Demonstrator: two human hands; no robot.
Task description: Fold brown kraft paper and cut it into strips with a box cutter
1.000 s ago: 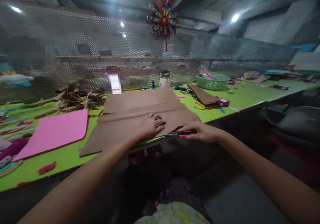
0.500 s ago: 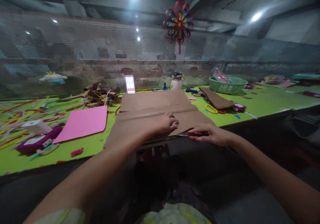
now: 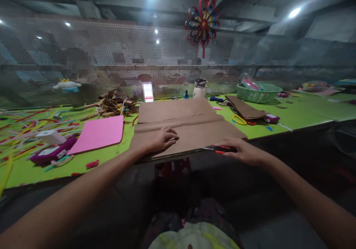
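A large sheet of brown kraft paper point(image 3: 191, 130), creased across its middle, covers the table before me. My left hand point(image 3: 164, 138) rests on its left front part, fingers loosely bent and spread, nothing visible in them. At the paper's front right edge, my right hand point(image 3: 239, 149) is closed around a red-and-black cutting tool point(image 3: 222, 149). Its thin metal blade points left along the edge; the fingers hide much of the handle, so I cannot tell whether it is scissors or a knife.
Pink paper point(image 3: 98, 134) and a purple tape dispenser point(image 3: 54, 151) lie left, near coloured pipe cleaners and a bundle of twigs point(image 3: 116, 102). To the right are folded brown paper point(image 3: 244, 107), yellow-handled scissors point(image 3: 239, 120) and a green basket point(image 3: 260, 93). A bottle point(image 3: 199, 88) stands behind.
My left hand has slid left across the brown paper, away from my right hand. The right hand keeps its hold on the tool at the front edge. The view has shifted slightly.
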